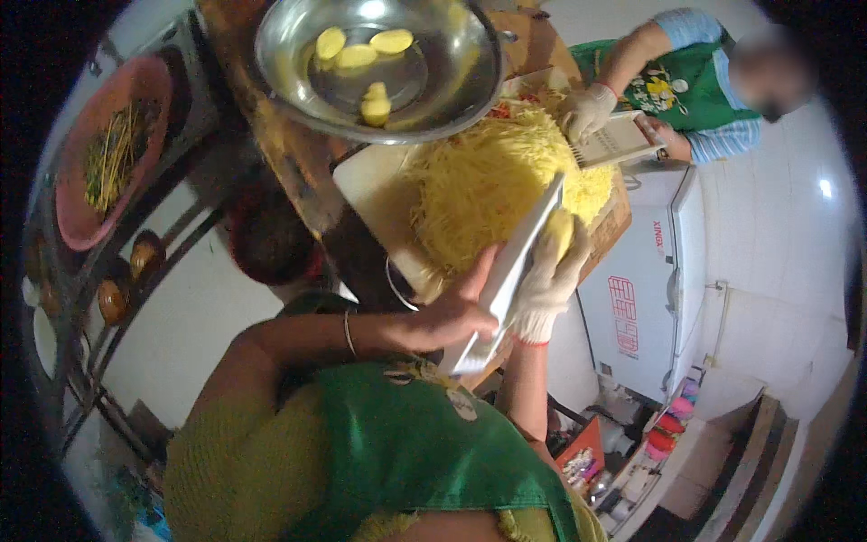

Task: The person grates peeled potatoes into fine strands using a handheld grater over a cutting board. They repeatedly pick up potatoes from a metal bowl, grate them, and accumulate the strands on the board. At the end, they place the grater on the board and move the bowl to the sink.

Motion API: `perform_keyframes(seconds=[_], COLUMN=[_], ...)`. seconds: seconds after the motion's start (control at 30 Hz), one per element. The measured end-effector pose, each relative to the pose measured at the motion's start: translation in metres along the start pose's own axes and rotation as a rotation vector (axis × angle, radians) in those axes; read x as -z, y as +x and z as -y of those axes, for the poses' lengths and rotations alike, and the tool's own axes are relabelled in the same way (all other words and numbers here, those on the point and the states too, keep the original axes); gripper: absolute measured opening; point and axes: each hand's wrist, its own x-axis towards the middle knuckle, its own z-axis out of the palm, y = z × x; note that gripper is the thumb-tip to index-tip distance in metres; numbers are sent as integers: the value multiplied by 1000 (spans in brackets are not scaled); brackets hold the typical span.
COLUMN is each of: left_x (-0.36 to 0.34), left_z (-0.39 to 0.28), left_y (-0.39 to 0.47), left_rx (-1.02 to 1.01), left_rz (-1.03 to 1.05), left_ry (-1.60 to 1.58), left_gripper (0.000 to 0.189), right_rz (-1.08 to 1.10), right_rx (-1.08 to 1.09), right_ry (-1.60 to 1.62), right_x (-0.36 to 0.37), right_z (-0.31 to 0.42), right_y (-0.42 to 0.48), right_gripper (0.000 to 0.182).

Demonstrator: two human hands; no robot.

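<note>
My bare left hand (454, 320) grips the lower part of a white grater (508, 278), which is tilted over the cutting board (372, 186). In a knitted white glove, my right hand (550, 288) holds a yellow peeled piece, likely potato (557, 232), against the grater's right side. Its grating face is turned mostly out of sight. A large heap of pale yellow shreds (484, 183) covers much of the board beyond my hands. Past the heap's far left, a steel bowl (433, 112) holds several yellow peeled pieces (355, 56).
Across the heap, a co-worker in a green apron (691, 88) works with a gloved hand (588, 116) on another grater (616, 143). Orange-red shreds (515, 105) lie near the bowl. A white chest freezer (623, 291) stands right; a pink basin (71, 220) with greens is left.
</note>
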Motion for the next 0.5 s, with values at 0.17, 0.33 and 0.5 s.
perform_keyframes(seconds=[0.17,0.33,0.5], left_x=[1,-4,-5], left_z=[-11,-10,-17], left_y=[14,19,15], left_rx=[17,59,151], left_rz=[32,11,52], left_ry=[-24,142,38], left_gripper=[90,91,92], right_rz=[2,-123,-96], right_rx=[138,158,-217], right_ry=[-170,-186,27], right_x=[18,6,17], right_z=[-23,-31,-9], right_y=[-1,0,20], right_gripper=[49,44,36])
